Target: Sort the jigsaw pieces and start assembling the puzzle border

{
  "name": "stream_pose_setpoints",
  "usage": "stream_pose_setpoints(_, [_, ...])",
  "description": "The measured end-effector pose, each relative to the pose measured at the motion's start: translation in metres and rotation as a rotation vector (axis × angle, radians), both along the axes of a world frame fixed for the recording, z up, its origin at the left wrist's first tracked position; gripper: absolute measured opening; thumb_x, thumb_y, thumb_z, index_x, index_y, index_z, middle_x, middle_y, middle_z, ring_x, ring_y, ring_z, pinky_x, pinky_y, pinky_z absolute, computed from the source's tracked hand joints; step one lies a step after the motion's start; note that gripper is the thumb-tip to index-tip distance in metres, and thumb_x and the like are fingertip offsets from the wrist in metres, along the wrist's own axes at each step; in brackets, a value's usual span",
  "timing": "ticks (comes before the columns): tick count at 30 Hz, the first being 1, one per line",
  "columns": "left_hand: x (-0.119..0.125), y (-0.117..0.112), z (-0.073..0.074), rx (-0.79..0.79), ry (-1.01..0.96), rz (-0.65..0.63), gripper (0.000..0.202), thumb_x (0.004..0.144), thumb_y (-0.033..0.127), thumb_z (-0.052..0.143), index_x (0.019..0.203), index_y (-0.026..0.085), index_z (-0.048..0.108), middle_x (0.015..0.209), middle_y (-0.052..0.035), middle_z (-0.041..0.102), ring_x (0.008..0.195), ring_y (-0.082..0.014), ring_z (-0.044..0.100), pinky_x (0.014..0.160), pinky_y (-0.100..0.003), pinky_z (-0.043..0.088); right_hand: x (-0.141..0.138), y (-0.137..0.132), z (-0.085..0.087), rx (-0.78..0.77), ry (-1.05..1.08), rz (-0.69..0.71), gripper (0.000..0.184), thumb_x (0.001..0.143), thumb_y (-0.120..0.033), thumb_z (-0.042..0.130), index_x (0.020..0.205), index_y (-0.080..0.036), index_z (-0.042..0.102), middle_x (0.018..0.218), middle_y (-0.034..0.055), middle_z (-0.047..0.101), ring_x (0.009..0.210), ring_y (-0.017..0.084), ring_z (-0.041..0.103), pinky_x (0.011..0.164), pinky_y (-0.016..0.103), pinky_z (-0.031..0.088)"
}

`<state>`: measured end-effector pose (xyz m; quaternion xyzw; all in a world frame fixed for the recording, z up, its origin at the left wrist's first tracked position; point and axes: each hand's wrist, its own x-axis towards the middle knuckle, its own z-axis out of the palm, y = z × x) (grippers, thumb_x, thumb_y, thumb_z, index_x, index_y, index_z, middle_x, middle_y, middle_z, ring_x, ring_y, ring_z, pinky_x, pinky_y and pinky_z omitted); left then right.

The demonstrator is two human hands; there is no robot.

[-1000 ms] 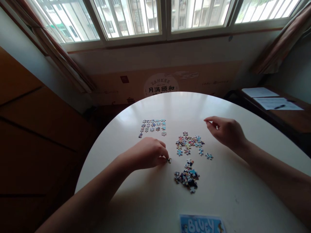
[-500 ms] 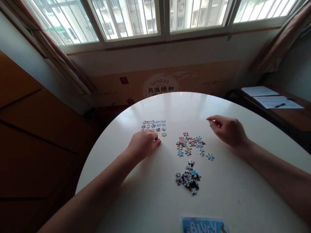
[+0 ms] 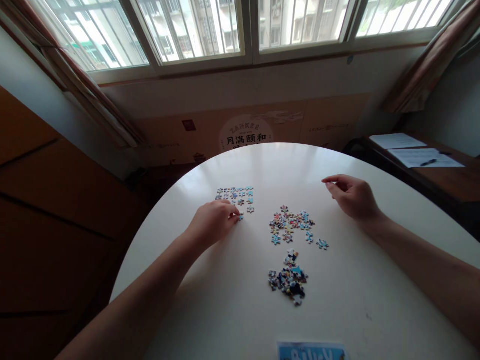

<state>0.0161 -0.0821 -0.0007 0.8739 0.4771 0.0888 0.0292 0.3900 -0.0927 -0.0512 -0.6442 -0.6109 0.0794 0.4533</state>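
My left hand (image 3: 213,220) is low over the white round table (image 3: 210,310), fingers bent and closed at a small blue jigsaw puzzle piece (image 3: 241,217) that shows at the fingertips. Just beyond it are rows of spaced puzzle pieces (image 3: 250,201), partly covered by this hand. My right hand (image 3: 352,197) is at the right side, thumb and forefinger brought together in a pinch; no piece shows in it. Between the hands lies a colourful heap of puzzle pieces (image 3: 290,221), with a loose blue piece (image 3: 322,244) at its right.
A darker heap of pieces (image 3: 288,282) lies nearer me. At the near edge of view is a blue printed card or box (image 3: 311,351). Beyond the table stand a printed carton (image 3: 165,130) and, at right, a brown side table (image 3: 446,172) with papers and pens.
My left hand has drawn slightly left and away, so more of the blue piece shows at its fingertips. My right hand has shifted slightly up and right. The view has tilted a little.
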Motion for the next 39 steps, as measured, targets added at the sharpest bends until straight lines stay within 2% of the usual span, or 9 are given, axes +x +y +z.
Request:
stream_pose_setpoints(3, [0.001,0.0,-0.002,0.025,-0.005,0.009,0.018,0.086,0.024,0.061,0.09,0.025,0.079,0.093,-0.0018,0.076,0.074,-0.0175,0.067,0.063,-0.027,0.048,0.006,0.006,-0.004,-0.036,0.16,-0.005,0.029,0.083,-0.038,0.063,0.095,-0.017,0.077,0.06,0.0017,0.062,0.055,0.017,0.055,0.052,0.028,0.041])
stream_pose_setpoints(5, [0.001,0.0,-0.004,0.046,-0.022,-0.008,0.019,0.086,0.025,0.061,0.093,0.025,0.079,0.095,-0.0021,0.076,0.074,-0.0171,0.067,0.062,-0.026,0.048,0.006,0.007,-0.005,-0.043,0.188,-0.007,0.029,0.083,-0.039,0.063,0.095,-0.016,0.077,0.059,0.0017,0.061,0.054,0.017,0.055,0.052,0.028,0.041])
stream_pose_setpoints(9, [-0.001,0.002,-0.007,0.07,-0.045,-0.046,0.02,0.086,0.025,0.061,0.093,0.027,0.08,0.095,-0.0017,0.076,0.075,-0.0166,0.067,0.062,-0.025,0.047,0.001,0.004,-0.003,-0.031,0.117,0.003,0.029,0.083,-0.039,0.063,0.093,-0.017,0.077,0.059,0.0014,0.06,0.052,0.016,0.051,0.05,0.028,0.039])
stream_pose_setpoints(19, [0.0,0.006,-0.013,0.105,-0.067,-0.007,0.021,0.091,0.026,0.059,0.095,0.027,0.08,0.096,-0.0018,0.076,0.076,-0.0171,0.069,0.064,-0.026,0.05,0.0,0.003,-0.005,-0.035,0.039,0.035,0.03,0.084,-0.042,0.061,0.093,-0.018,0.077,0.059,0.0002,0.058,0.051,0.015,0.046,0.051,0.029,0.037])
stream_pose_setpoints(34, [0.004,0.007,-0.012,0.105,-0.027,0.019,0.02,0.092,0.028,0.059,0.093,0.029,0.079,0.098,0.0004,0.075,0.08,-0.0182,0.068,0.064,-0.027,0.047,-0.001,0.002,-0.003,-0.006,0.02,0.056,0.028,0.084,-0.036,0.061,0.093,-0.016,0.078,0.056,-0.0015,0.053,0.051,0.013,0.044,0.053,0.029,0.036])
stream_pose_setpoints(37, [0.003,0.007,-0.012,0.129,-0.004,-0.003,0.021,0.093,0.028,0.058,0.092,0.028,0.079,0.098,-0.0001,0.075,0.079,-0.0181,0.068,0.062,-0.027,0.045,-0.006,-0.003,0.003,0.028,-0.029,0.116,0.026,0.086,-0.033,0.059,0.094,-0.016,0.077,0.058,-0.0013,0.055,0.051,0.012,0.043,0.054,0.029,0.037])
stream_pose_setpoints(39, [0.001,0.008,-0.011,0.149,0.009,-0.015,0.021,0.093,0.029,0.058,0.093,0.028,0.079,0.098,-0.0004,0.075,0.077,-0.0182,0.068,0.06,-0.027,0.044,-0.015,-0.01,0.012,0.04,-0.084,0.243,0.024,0.088,-0.03,0.059,0.096,-0.016,0.077,0.06,-0.0005,0.059,0.051,0.012,0.044,0.054,0.029,0.038])
